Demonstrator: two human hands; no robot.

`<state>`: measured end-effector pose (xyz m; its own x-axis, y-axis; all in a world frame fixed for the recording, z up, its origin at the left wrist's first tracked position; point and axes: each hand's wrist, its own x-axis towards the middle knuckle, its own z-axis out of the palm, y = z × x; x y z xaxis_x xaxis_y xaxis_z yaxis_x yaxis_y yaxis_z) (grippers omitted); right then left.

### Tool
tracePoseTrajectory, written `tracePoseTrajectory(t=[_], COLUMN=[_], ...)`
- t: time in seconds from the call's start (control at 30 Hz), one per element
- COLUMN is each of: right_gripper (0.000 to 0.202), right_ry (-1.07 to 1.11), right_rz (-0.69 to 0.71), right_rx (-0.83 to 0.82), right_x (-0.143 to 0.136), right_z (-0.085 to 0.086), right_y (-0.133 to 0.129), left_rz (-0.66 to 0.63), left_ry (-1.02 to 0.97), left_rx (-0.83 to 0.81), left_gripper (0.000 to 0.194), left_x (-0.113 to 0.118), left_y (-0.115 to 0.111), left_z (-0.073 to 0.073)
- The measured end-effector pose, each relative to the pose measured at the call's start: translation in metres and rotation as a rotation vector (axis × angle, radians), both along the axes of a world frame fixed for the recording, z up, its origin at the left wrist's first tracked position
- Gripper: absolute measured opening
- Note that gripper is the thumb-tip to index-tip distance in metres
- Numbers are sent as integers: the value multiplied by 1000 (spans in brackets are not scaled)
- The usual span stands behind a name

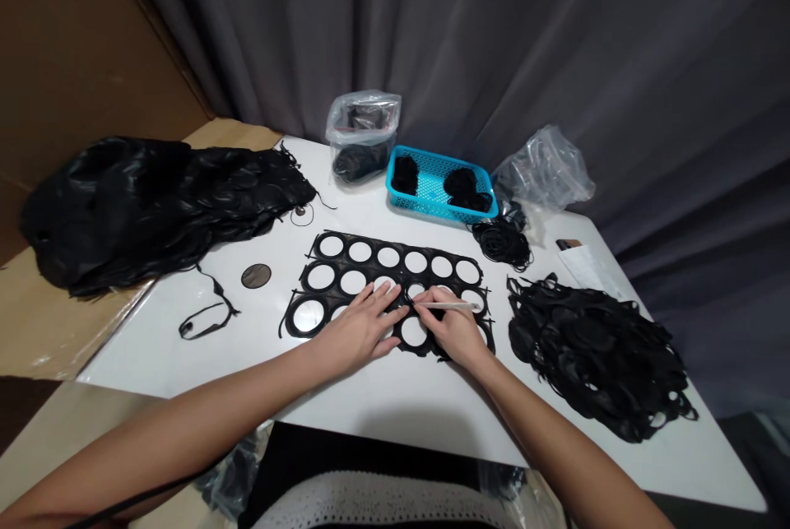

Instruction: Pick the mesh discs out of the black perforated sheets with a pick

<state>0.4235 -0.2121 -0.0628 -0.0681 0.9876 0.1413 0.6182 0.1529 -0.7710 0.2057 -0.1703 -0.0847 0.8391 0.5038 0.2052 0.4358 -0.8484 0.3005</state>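
My left hand (360, 327) lies flat, fingers spread, hiding holes in the black perforated sheet (401, 273); my right hand (455, 333) pinches a pale pen-like tool (455, 306), tip indistinct.

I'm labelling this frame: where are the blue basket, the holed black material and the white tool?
Blue basket (425, 206): head view, front wall.
Holed black material (401, 272): head view, between holes.
White tool (453, 306): head view, shaft.

Below the near edge of the desk (247, 344), a pale top (383, 504) shows rows of small dark dots, seemingly perforations. Black cloth (370, 451) fills the strip between top and edge. A thin black cord (148, 500) crosses the left forearm (240, 406). Both the left hand (358, 327) and right hand (457, 327) are bare.
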Motion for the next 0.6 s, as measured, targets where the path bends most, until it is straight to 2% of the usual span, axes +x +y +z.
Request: tracePoseTrajectory(t=[0.37,0.5,0.6], right_gripper=[13,14,16], right_ry=[-26,-158,-293], right_rz=[-16,38,141], right_rx=[9,115,215], right_x=[0,-2,-7], right_z=[0,-4,-7], right_y=[1,-6,-13], left_rz=[2,7,3], left_ry=[-23,10,35], left_rx=[5,4,5], left_gripper=[49,51,53], left_x=[0,0,0], left_y=[0,0,0], left_z=[0,3,6])
